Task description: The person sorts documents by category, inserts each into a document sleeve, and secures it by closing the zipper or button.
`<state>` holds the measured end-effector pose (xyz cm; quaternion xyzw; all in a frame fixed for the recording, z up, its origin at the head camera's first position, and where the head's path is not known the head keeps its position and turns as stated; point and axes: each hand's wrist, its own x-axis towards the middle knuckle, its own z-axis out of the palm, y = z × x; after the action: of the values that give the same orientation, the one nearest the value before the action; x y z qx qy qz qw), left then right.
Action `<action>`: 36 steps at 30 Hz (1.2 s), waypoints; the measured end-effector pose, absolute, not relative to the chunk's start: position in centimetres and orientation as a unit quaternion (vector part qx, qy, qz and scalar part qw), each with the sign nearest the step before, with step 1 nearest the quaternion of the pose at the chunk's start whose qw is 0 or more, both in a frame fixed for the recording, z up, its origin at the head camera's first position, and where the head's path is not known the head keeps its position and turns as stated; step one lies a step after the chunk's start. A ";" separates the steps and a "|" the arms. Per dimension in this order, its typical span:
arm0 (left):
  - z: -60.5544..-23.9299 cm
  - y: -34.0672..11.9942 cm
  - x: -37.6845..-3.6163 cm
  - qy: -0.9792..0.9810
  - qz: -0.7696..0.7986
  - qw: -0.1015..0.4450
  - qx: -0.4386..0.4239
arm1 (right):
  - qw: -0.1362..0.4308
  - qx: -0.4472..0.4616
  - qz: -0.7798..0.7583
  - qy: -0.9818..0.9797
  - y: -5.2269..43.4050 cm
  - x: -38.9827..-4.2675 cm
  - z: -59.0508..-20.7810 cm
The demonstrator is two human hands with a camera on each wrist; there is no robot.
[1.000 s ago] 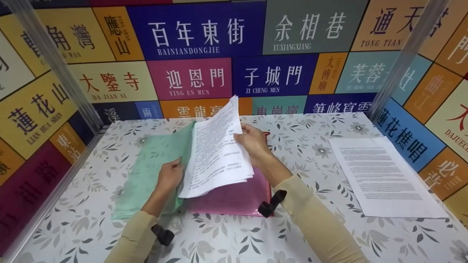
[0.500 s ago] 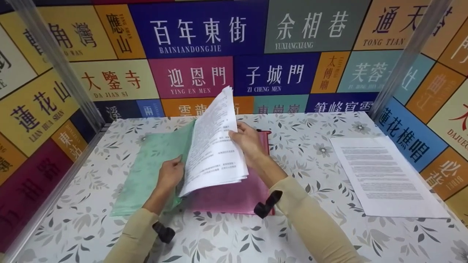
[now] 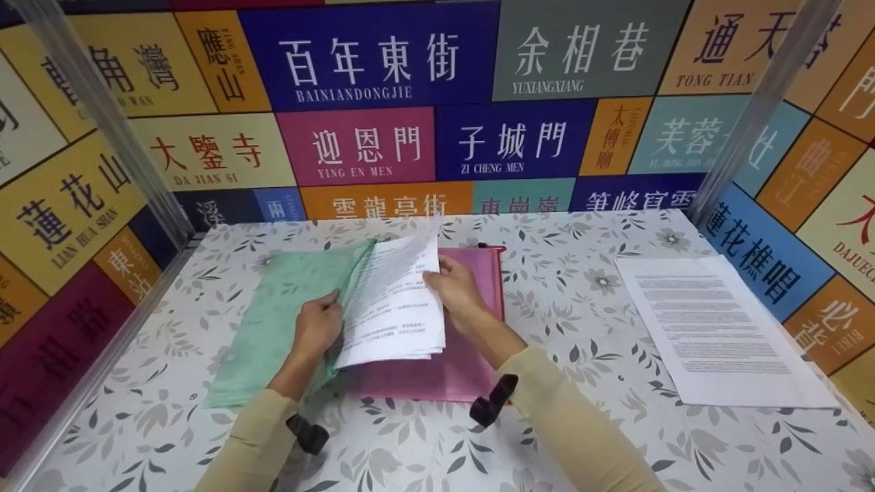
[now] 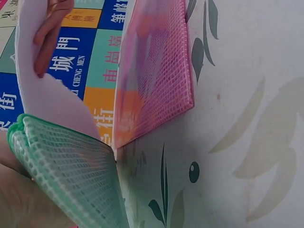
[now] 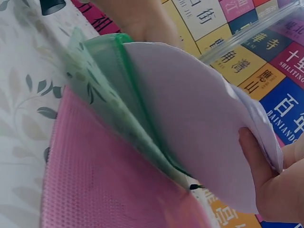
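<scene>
1. Since the earlier frames, the sheaf of white printed sheets (image 3: 393, 301) had come down from nearly upright to a low tilt, and the right hand (image 3: 456, 287) had dropped with it toward the desk (image 3: 581, 437).
2. That sheaf lay between the two hands, its long axis running away from the person. Its left edge was tucked at the mouth of the green mesh zip pouch (image 3: 287, 321), and its right edge was lifted clear of the pink mesh zip pouch (image 3: 451, 372) beneath.
3. The right hand was clenched on the sheaf's right edge. The right wrist view showed a thumb (image 5: 259, 166) pressed against the paper's underside, while the fingers on top were hidden.
4. The left hand (image 3: 318, 328) rested on the green pouch just left of the sheaf. In the left wrist view its palm pressed against the green mesh (image 4: 71, 175). Whether its fingers gripped the pouch or lay flat could not be told.
5. Both hands touched or nearly touched the paper, but only the right hand held it. The green pouch's opening lay to the left of the sheaf, on the left hand's side.
6. The green pouch overlapped the pink one at their near corners, and the pink pouch lay flat on the floral desk.
7. A separate white printed sheet (image 3: 718, 328) lay well apart to the right, untouched.
</scene>
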<state>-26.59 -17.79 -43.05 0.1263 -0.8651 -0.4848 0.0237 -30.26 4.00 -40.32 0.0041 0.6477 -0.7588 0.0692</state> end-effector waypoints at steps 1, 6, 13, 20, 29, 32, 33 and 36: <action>-43.1 -17.8 -26.6 -0.864 -0.485 0.028 0.129 | 0.076 0.004 -0.755 0.652 4.0 -30.2 -40.6; -43.1 -17.7 -26.6 -0.862 -0.486 0.037 0.135 | 0.107 -0.001 -0.735 0.669 3.6 -30.1 -41.5; -43.1 -17.6 -26.8 -0.856 -0.494 0.038 0.149 | 0.105 0.008 -0.742 0.662 2.7 -30.1 -41.6; -43.2 -17.5 -26.6 -0.872 -0.469 0.027 0.138 | 0.101 0.005 -0.740 0.665 2.1 -29.9 -41.5; -43.8 -17.2 -26.8 -0.903 -0.419 0.023 0.085 | 0.102 -0.025 -0.739 0.665 1.6 -29.7 -41.3; -43.7 -17.5 -26.6 -0.893 -0.440 0.031 0.085 | 0.095 -0.019 -0.728 0.679 1.6 -29.7 -41.4; -43.6 -17.6 -26.6 -0.890 -0.446 0.032 0.090 | 0.093 -0.017 -0.723 0.685 1.6 -29.7 -41.4; -43.1 -17.9 -26.5 -0.881 -0.458 0.029 0.113 | 0.096 -0.007 -0.709 0.698 1.7 -29.8 -41.6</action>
<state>-26.53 -17.87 -43.15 0.1125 -0.8811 -0.4584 0.0293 -29.78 1.68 -41.62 -0.0072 0.6982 -0.7094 0.0956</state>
